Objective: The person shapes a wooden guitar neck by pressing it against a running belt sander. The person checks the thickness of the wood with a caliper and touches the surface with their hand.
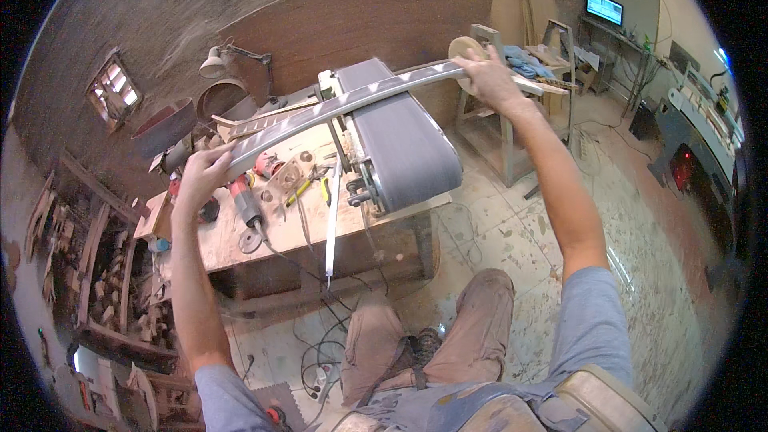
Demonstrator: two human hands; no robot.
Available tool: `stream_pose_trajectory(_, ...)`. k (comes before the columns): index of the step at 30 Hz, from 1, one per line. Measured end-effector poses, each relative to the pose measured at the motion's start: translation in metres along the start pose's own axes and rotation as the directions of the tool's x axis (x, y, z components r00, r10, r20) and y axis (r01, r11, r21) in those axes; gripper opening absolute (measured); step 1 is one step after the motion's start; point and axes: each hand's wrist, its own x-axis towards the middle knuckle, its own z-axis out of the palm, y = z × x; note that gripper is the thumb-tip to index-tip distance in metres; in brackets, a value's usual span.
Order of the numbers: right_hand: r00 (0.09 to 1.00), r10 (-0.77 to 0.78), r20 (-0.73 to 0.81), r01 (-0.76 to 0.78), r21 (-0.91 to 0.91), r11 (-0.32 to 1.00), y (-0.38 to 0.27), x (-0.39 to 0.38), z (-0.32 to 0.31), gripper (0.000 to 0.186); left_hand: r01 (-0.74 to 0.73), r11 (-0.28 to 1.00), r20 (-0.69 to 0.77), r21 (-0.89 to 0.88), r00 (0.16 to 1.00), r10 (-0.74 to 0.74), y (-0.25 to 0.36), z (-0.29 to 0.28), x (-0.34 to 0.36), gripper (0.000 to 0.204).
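My left hand is closed around the left end of a long, narrow grey strip with white patches. My right hand grips its other end, beside a pale round disc. The strip lies diagonally across or just above the wide grey belt of a bench sander; I cannot tell whether they touch. On the wooden workbench below my left hand lie a red and grey power tool, yellow-handled hand tools and a pale cut piece.
A desk lamp stands behind the bench. At right are a wooden stand with blue cloth, a lit monitor and a machine. Wooden racks line the left. Cables lie on the dusty floor by my legs.
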Motion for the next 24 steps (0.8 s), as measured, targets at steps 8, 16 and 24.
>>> stream_pose_trajectory(8,0.981,0.195,-0.003,-0.194,-0.119,0.974,0.100,-0.025,0.007,0.051,-0.259,0.957,-0.103,0.133,0.956,0.273,0.077,0.067,0.045,0.041)
stream_pose_trajectory(16,0.972,0.232,0.029,-0.218,-0.248,0.944,0.116,-0.027,0.011,0.046,-0.232,0.960,-0.082,0.157,0.966,0.247,0.091,0.071,0.043,0.042)
stream_pose_trajectory(24,0.999,0.018,-0.028,-0.023,-0.197,0.980,0.014,0.003,0.007,0.035,-0.047,0.990,-0.042,0.136,0.998,0.054,0.039,0.009,-0.010,0.041)
